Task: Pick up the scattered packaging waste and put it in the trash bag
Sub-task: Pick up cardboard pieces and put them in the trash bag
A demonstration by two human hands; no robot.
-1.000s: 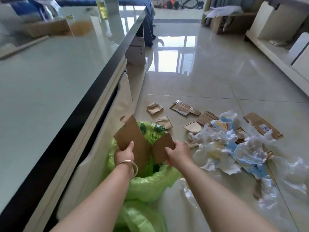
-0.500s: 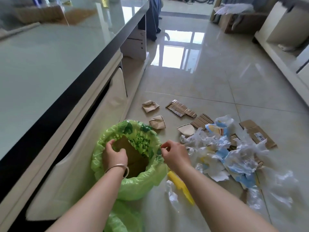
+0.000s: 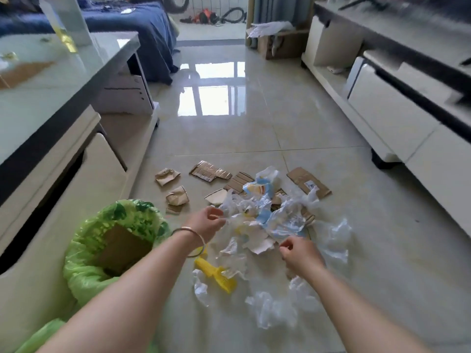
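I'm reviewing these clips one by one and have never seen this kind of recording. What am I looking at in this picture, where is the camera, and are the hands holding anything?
There is no machine: a person wears a wide-angle camera on the head, so you look down along both bare arms. The left hand, with a bangle on its wrist, and the right hand reach into a pile of crumpled white and blue plastic wrapping on the glossy tiled floor. Their fingers are curled at the plastic's edges; whether either grips it is unclear. Torn brown cardboard pieces and a yellow plastic strip lie around. At left stands the green plastic trash bag, with a brown cardboard sheet already inside.
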